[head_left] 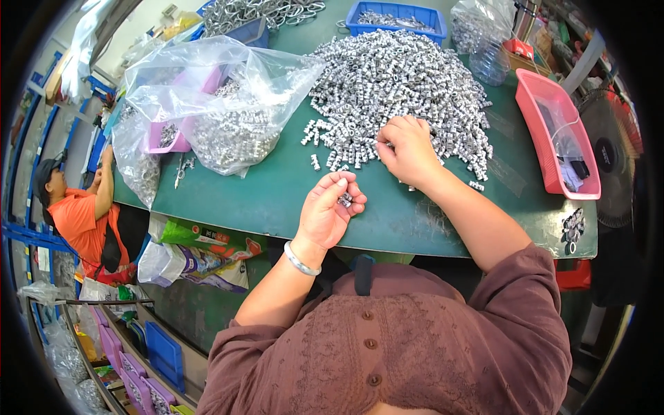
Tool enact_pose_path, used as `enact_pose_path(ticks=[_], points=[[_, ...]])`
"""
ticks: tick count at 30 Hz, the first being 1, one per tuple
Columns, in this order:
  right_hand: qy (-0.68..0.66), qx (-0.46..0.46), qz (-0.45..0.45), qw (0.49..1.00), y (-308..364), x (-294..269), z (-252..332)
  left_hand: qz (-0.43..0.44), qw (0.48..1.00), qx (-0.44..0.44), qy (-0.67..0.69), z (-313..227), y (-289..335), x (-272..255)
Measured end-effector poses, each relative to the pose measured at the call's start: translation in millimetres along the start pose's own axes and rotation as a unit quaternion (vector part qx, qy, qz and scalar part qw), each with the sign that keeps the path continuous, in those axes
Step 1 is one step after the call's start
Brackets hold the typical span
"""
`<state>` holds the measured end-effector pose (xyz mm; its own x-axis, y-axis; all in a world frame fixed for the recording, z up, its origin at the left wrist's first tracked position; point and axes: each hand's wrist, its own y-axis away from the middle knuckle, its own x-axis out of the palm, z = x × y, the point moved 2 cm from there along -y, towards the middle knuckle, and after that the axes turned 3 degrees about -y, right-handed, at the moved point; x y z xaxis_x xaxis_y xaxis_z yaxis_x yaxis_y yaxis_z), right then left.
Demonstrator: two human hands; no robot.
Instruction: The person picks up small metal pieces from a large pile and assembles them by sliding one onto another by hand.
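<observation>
A large heap of small silver metal fittings covers the back middle of the green table. My left hand is palm up in front of the heap, its fingers curled around a small metal fitting; whether it holds more than one I cannot tell. My right hand rests at the near edge of the heap, back upward, with the fingers bent down and closed. What they hold, if anything, is hidden. Several loose fittings lie between the heap and my left hand.
Clear plastic bags of fittings and a pink container stand at left. Blue bins sit at the back. A pink basket is at right, beside a fan. Dark rings lie near the right corner. A person in orange stands far left.
</observation>
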<state>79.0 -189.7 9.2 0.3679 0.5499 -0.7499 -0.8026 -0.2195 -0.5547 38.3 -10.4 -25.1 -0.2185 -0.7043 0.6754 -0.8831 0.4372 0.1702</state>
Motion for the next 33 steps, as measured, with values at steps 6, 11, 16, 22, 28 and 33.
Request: enact_pose_path(ticks=[6, 11, 16, 22, 28, 33], points=[[-0.257, -0.075, -0.017, 0.963, 5.3, -13.8, 16.6, -0.024, 1.0, -0.003, 0.009, -1.6, 1.6, 2.6], [-0.222, -0.192, 0.036, 0.955, 10.9, -12.4, 36.9, -0.024, 0.999, 0.016, 0.034, 3.1, 0.3, -1.1], [-0.321, -0.135, 0.072, 0.935, 12.1, -10.3, 34.0, -0.043, 0.996, 0.061, 0.044, 4.0, 1.2, 3.3], [-0.379, -0.015, 0.059, 0.923, 18.6, -3.0, 35.0, -0.026, 0.996, 0.078, 0.037, 6.1, 2.0, -0.3], [-0.326, -0.09, 0.022, 0.941, 15.8, -9.5, 41.7, 0.006, 0.995, 0.086, 0.059, 6.6, 0.9, -3.9], [-0.316, -0.111, 0.019, 0.942, 15.1, -10.4, 42.9, 0.004, 0.995, 0.073, 0.071, 6.3, -0.8, -3.4]])
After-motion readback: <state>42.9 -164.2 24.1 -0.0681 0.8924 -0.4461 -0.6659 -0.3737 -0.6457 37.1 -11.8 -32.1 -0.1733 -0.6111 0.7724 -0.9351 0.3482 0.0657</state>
